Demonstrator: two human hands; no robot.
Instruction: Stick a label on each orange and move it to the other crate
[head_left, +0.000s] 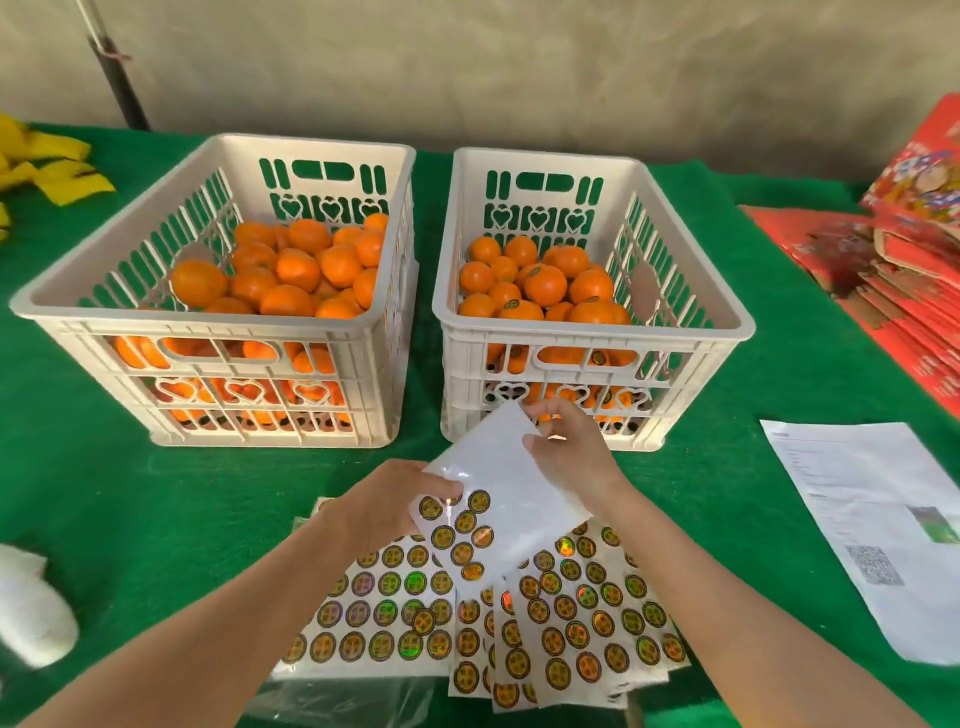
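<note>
Head view: the left hand (395, 499) and right hand (566, 447) both pinch a label sheet (519, 493). Next, I think, peel one label (465, 521) for an orange (200, 283).

One wide-angle head camera looks forward and down from over the near edge of the worktop (156, 493). That edge lies close below, the left crate (208, 318) and right crate (592, 332) sit farther off, and a wall (519, 78) rises beyond the far edge.
</note>
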